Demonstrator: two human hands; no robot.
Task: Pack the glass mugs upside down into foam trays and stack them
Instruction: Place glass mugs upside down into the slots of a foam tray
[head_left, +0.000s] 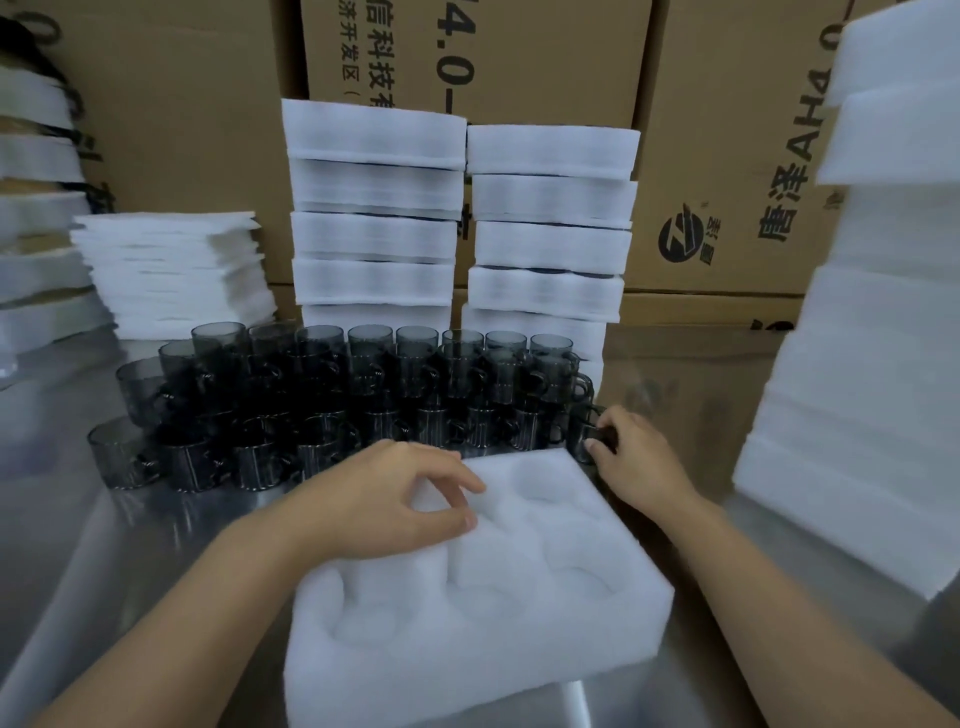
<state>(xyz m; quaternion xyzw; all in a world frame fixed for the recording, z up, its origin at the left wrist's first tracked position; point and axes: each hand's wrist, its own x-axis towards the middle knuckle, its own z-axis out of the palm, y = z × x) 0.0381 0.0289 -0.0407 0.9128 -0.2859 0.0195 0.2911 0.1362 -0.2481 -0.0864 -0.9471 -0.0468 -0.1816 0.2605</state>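
the foam tray (478, 587) lay on the metal table (156, 545), its cavities blurred and hard to count, the left hand (384, 499) resting slack-fingered on its far corner, the right hand (634, 457) pinching 1 dark glass mug (584, 431), partly hidden, beside the mug cluster (332, 395).

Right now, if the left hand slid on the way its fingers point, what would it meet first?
Probably the right hand, holding a mug beyond the tray's far corner; only empty pockets lie between.

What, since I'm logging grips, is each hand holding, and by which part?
Right hand pinches the end glass mug at its handle; left hand only rests on the foam tray.
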